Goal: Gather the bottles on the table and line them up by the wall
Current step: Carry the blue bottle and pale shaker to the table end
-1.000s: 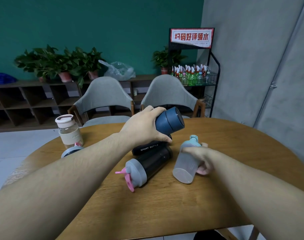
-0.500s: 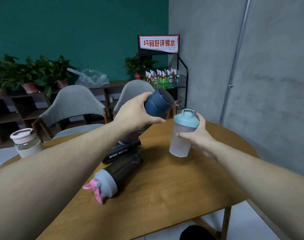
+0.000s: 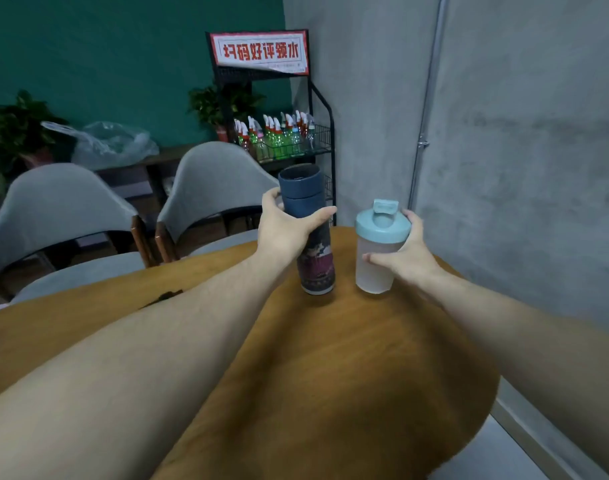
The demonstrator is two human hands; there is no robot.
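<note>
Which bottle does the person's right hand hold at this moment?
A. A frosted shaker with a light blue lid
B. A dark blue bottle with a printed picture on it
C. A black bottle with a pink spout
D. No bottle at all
A: the right hand wraps the frosted shaker with the light blue lid, upright near the table's far edge, while the left hand grips the dark blue bottle.
</note>
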